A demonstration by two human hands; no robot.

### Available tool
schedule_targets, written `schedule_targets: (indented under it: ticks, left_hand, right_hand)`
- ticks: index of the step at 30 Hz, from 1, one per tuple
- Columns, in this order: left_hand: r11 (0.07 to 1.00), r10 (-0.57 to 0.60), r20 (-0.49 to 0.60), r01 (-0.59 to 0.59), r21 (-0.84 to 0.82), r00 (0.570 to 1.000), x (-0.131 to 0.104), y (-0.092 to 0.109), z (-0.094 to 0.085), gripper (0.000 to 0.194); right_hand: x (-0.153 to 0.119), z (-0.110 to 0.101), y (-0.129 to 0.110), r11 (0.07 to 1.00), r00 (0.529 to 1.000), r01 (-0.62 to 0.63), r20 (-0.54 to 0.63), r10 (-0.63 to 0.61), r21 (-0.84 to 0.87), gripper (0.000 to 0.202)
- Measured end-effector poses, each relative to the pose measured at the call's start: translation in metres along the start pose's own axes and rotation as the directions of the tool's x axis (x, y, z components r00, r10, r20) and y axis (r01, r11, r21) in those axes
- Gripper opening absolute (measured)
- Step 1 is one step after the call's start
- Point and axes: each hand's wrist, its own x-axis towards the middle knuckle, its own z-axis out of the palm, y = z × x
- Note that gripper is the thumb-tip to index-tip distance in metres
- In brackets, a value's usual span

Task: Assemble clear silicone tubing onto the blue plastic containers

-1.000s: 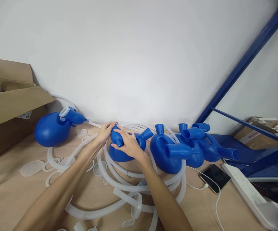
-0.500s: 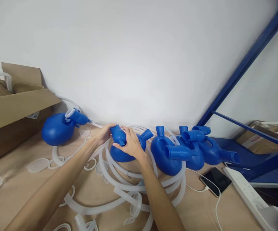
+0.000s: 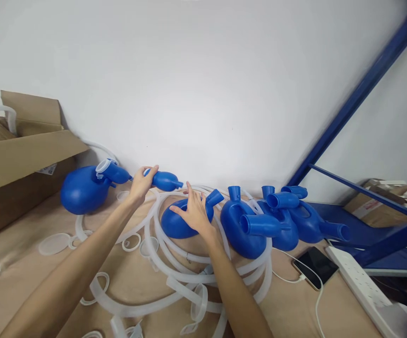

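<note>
My left hand (image 3: 142, 184) is closed around the wide end of a blue plastic bulb-shaped piece (image 3: 167, 181). The piece lies nearly level, its narrow nozzle toward the right. Just right of that nozzle is my right hand (image 3: 194, 212), fingers apart and holding nothing. Behind and below it a round blue bottle (image 3: 174, 222) with a slanted neck rests on the table, partly covered by the hand. Coils of translucent white tubing (image 3: 175, 272) surround this bottle. Farther left lies another blue bottle (image 3: 82, 191); a blue bulb piece with a white cap ring (image 3: 117, 172) is at its upper right.
Several blue bottles (image 3: 243, 235) stand to the right. A phone (image 3: 315, 265) with a white cable lies beside a power strip (image 3: 358, 281). An open cardboard box (image 3: 23, 159) is on the left. White rings (image 3: 131, 242) and discs (image 3: 54, 244) are scattered nearby. A blue metal frame (image 3: 355, 89) rises at right.
My left hand has moved up and left with the blue bulb piece, turning its nozzle to the right. My right hand has let go of the piece and opened.
</note>
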Motion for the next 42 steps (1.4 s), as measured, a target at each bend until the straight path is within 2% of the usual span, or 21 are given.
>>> schedule_targets:
  ticks: [2,3,6,8,11,14,17,20,22,24,27,29,32,33,35,37,38,39,40,42]
  left_hand:
    - [0.999,0.034,0.031,-0.035,0.022,0.999,-0.026,0.009,-0.004,0.052]
    - [0.999,0.046,0.059,-0.047,0.019,0.997,-0.040,0.013,-0.005,0.053]
    - [0.996,0.088,0.197,-0.083,-0.034,0.976,-0.081,0.027,-0.012,0.059]
    - [0.993,0.113,0.265,-0.098,-0.067,0.958,-0.101,0.037,-0.018,0.069]
    - [0.976,0.182,0.244,-0.144,-0.164,0.953,-0.117,0.052,-0.021,0.075]
    - [0.931,0.241,0.169,-0.178,-0.318,0.956,-0.122,0.058,-0.018,0.073]
    - [0.894,0.334,0.151,-0.262,-0.362,0.930,-0.127,0.053,-0.017,0.075]
    - [0.833,0.524,0.164,-0.463,-0.304,0.836,-0.132,0.046,-0.023,0.074]
    - [0.779,0.621,0.217,-0.560,-0.284,0.753,-0.132,0.043,-0.028,0.078]
    - [0.758,0.652,0.297,-0.580,-0.299,0.698,-0.126,0.040,-0.033,0.079]
    - [0.782,0.619,0.445,-0.564,-0.266,0.648,-0.112,0.041,-0.042,0.077]
    - [0.812,0.528,0.554,-0.575,-0.106,0.644,-0.104,0.049,-0.053,0.078]
    - [0.767,0.277,0.674,-0.580,0.274,0.685,-0.099,0.068,-0.077,0.070]
    - [0.718,0.162,0.709,-0.575,0.393,0.686,-0.097,0.072,-0.086,0.061]
    - [0.569,-0.112,0.755,-0.581,0.582,0.646,-0.095,0.071,-0.101,0.039]
    - [0.366,-0.359,0.700,-0.596,0.714,0.618,-0.094,0.056,-0.108,0.022]
    - [0.261,-0.438,0.647,-0.600,0.756,0.624,-0.093,0.043,-0.108,0.017]
    - [0.183,-0.447,0.613,-0.605,0.775,0.651,-0.093,0.029,-0.105,0.020]
    - [0.144,-0.422,0.593,-0.595,0.791,0.686,-0.092,0.014,-0.100,0.028]
    - [0.138,-0.389,0.583,-0.580,0.803,0.713,-0.092,-0.012,-0.087,0.036]
  right_hand:
    - [0.002,-0.010,-0.009,0.988,0.998,0.041,-0.045,-0.035,0.147,0.103]
    - [0.002,-0.017,-0.014,0.968,0.996,0.074,-0.072,-0.058,0.241,0.103]
    - [0.001,-0.045,-0.034,0.850,0.985,0.169,-0.103,-0.135,0.500,0.082]
    - [-0.003,-0.063,-0.049,0.796,0.983,0.186,-0.106,-0.153,0.576,0.069]
    - [-0.008,-0.075,-0.069,0.767,0.987,0.160,-0.100,-0.125,0.622,0.060]
    - [-0.012,-0.063,-0.082,0.722,0.996,0.085,-0.085,-0.035,0.687,0.056]
    - [-0.016,-0.038,-0.088,0.584,0.995,-0.004,-0.057,0.086,0.812,0.043]
    - [-0.021,-0.018,-0.089,0.349,0.980,-0.130,0.067,0.188,0.928,0.040]
    - [-0.023,-0.014,-0.089,0.261,0.965,-0.187,0.127,0.231,0.947,0.046]
    - [-0.022,-0.019,-0.088,0.296,0.962,-0.190,0.117,0.248,0.936,0.047]
    - [-0.017,-0.041,-0.084,0.436,0.979,-0.151,0.073,0.191,0.887,0.039]
    - [-0.012,-0.061,-0.080,0.548,0.992,-0.104,0.045,0.120,0.830,0.038]
    - [-0.006,-0.092,-0.069,0.705,0.992,-0.022,-0.072,0.103,0.709,0.044]
    - [-0.005,-0.101,-0.064,0.741,0.988,-0.016,-0.103,0.115,0.671,0.046]
    - [-0.003,-0.114,-0.053,0.813,0.984,-0.040,-0.116,0.131,0.580,0.050]
    - [-0.001,-0.121,-0.040,0.895,0.981,-0.094,-0.115,0.159,0.436,0.056]
    - [0.001,-0.122,-0.033,0.925,0.973,-0.127,-0.138,0.187,0.358,0.061]
    - [0.002,-0.122,-0.026,0.941,0.960,-0.159,-0.177,0.218,0.298,0.065]
    - [0.004,-0.120,-0.019,0.947,0.943,-0.184,-0.224,0.246,0.263,0.069]
    - [0.009,-0.113,-0.003,0.938,0.905,-0.209,-0.310,0.293,0.275,0.073]
